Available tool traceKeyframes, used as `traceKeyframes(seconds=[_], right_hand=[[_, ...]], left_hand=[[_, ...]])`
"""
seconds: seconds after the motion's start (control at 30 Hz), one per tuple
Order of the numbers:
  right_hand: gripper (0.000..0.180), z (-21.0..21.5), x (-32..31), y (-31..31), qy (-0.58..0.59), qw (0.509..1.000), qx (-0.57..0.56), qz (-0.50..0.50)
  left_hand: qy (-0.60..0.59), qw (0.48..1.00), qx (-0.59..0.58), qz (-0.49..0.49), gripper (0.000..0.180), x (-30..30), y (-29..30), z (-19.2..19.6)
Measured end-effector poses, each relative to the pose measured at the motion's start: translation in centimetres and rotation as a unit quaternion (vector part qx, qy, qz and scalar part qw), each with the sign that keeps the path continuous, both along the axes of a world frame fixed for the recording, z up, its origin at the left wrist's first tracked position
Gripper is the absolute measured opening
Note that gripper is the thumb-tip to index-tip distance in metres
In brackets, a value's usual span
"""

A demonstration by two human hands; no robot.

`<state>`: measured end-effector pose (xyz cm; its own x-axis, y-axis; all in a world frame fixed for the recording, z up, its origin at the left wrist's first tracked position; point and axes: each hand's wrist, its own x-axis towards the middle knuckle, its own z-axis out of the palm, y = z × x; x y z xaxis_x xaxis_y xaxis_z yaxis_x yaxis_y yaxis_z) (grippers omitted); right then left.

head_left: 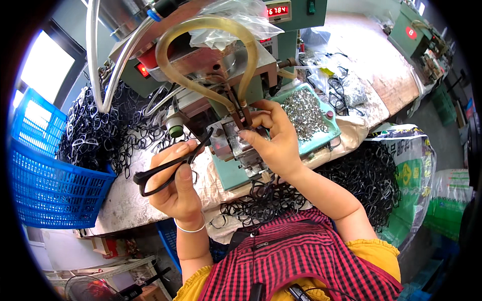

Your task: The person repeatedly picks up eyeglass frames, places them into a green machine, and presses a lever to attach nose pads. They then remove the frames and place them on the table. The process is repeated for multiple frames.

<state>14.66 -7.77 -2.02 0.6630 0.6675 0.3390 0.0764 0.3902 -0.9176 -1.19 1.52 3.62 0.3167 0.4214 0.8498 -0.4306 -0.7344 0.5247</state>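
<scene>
My left hand pinches a black eyeglass frame, with one end of it reaching up to the fixture of a green bench machine. At that fixture, my right hand has its thumb and fingers drawn together below two dark metal electrodes. Whatever sits between those fingertips is too small or hidden to make out. Just right of my right hand lies a light green tray full of small shiny metal parts.
A yellowish hose loops above my hands. More black frames heap up at the left beside a blue plastic basket. Others lie along the front edge and fill a sack at the right. A green-topped button juts from the machine.
</scene>
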Motion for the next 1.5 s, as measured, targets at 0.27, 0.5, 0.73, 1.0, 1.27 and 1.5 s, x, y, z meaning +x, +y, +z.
traceKeyframes(seconds=[0.27,0.5,0.73,1.0,1.27,1.5], right_hand=[[0.062,-0.2,-0.5,-0.1,0.085,0.996,0.03,0.002],[0.058,-0.1,-0.8,0.3,0.109,0.992,0.06,-0.008],[0.055,0.7,-1.6,-0.8,0.137,0.99,0.043,0.009],[0.034,-0.3,4.0,-3.1,-0.351,0.923,-0.13,-0.092],[0.018,-8.4,10.7,-6.4,-0.426,0.825,-0.26,-0.266],[0.018,-6.8,11.3,-2.7,-0.567,0.768,-0.269,-0.13]], left_hand=[[-0.035,0.996,-0.079,0.007,0.019,-0.9,0.7,-0.7],[-0.035,0.993,-0.112,-0.011,0.017,0.5,1.4,0.8],[-0.012,0.994,-0.112,-0.009,0.016,0.7,0.7,1.0],[0.23,0.957,0.177,0.003,0.022,0.6,-2.8,-2.2],[0.23,0.949,0.213,-0.022,0.025,1.1,-1.9,-3.0],[0.239,0.95,0.199,0.012,0.033,0.5,-3.1,-4.5]])
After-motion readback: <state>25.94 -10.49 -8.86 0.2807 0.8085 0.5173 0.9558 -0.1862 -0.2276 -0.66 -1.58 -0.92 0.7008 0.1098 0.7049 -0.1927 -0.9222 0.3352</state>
